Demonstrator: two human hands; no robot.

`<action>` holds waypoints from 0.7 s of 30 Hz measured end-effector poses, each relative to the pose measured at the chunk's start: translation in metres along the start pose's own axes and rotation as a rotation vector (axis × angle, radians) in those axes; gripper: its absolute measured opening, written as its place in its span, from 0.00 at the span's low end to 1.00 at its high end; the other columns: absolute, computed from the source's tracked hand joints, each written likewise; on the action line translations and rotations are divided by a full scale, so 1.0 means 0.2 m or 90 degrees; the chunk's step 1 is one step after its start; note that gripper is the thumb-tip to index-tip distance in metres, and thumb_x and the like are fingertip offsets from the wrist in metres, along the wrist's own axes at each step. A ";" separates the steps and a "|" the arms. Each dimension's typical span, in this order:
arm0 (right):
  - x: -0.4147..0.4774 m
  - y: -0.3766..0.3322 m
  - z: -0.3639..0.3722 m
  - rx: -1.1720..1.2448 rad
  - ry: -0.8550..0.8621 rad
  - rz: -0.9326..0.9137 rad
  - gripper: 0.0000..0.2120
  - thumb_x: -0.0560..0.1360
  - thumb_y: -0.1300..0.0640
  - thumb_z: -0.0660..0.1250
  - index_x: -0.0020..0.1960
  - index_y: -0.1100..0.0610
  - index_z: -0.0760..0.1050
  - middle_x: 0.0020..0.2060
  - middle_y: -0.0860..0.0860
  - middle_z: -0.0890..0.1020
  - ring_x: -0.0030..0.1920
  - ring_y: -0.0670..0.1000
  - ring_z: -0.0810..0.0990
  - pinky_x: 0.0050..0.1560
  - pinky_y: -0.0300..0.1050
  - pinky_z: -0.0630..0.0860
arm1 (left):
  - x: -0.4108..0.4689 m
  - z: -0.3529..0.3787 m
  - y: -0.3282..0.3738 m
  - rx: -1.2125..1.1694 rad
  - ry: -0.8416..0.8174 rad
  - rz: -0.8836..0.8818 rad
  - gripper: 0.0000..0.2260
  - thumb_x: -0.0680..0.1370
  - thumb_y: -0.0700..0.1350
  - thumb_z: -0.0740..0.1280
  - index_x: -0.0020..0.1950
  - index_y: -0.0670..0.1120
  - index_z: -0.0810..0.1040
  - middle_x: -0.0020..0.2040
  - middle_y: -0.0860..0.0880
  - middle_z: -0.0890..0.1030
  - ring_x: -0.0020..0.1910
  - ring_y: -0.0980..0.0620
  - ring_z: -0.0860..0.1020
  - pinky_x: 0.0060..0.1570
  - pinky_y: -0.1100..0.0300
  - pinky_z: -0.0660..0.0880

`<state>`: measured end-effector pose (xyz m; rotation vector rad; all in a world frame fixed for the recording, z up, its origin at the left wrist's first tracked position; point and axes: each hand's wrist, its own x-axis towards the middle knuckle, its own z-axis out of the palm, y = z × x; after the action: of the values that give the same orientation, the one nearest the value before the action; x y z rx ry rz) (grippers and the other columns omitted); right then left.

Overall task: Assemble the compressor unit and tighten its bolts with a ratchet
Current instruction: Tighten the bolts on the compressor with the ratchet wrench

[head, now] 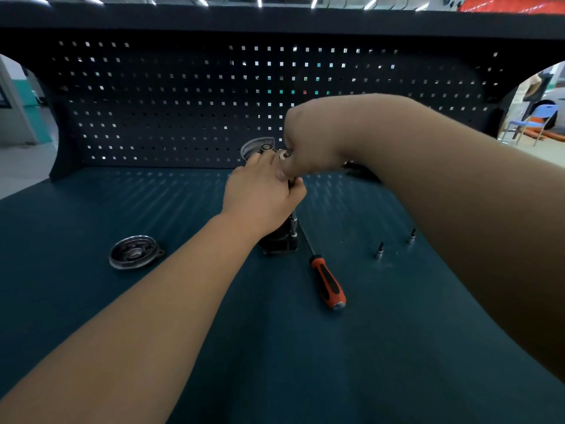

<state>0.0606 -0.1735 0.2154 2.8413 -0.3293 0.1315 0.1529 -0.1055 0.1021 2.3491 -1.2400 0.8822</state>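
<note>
The dark compressor body (278, 241) stands upright in the middle of the bench, mostly hidden by my hands. My left hand (263, 194) wraps around its upper part and steadies it. Just above, my right hand (308, 142) grips the small chrome ratchet head (282, 154) at the top of the unit. A thin metal extension shaft (294, 223) runs down the side of the body below my fingers. Behind my hands, part of a round metal piece with a dark bushing (260, 146) shows at the top of the unit.
A round metal cover plate (134, 251) lies on the bench to the left. An orange and black screwdriver (327, 283) lies right of the unit. Two small socket bits (380, 250) (412, 236) stand further right. A perforated back panel (183, 102) closes the far side.
</note>
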 end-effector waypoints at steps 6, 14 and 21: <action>-0.01 0.00 0.00 -0.037 0.045 -0.026 0.19 0.75 0.45 0.65 0.32 0.57 0.70 0.26 0.51 0.72 0.27 0.51 0.69 0.28 0.41 0.62 | 0.00 0.01 -0.01 0.007 -0.010 -0.012 0.18 0.79 0.56 0.54 0.58 0.45 0.73 0.54 0.47 0.73 0.57 0.47 0.70 0.43 0.55 0.61; 0.01 -0.08 0.04 -0.038 0.086 0.098 0.19 0.79 0.42 0.52 0.36 0.53 0.65 0.33 0.50 0.73 0.32 0.51 0.72 0.29 0.43 0.62 | -0.02 0.01 0.00 -0.031 0.006 -0.032 0.22 0.76 0.61 0.54 0.45 0.47 0.80 0.50 0.49 0.80 0.56 0.46 0.75 0.46 0.50 0.74; 0.01 -0.07 0.04 0.025 0.076 0.093 0.23 0.79 0.40 0.54 0.32 0.54 0.66 0.30 0.49 0.73 0.29 0.49 0.72 0.30 0.41 0.63 | -0.01 0.04 -0.01 -0.166 -0.078 -0.059 0.18 0.81 0.53 0.56 0.55 0.40 0.77 0.55 0.40 0.78 0.58 0.40 0.74 0.55 0.44 0.73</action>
<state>0.0661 -0.1633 0.2045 2.8307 -0.5128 0.3393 0.1565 -0.1082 0.0943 2.2562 -1.2014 0.5193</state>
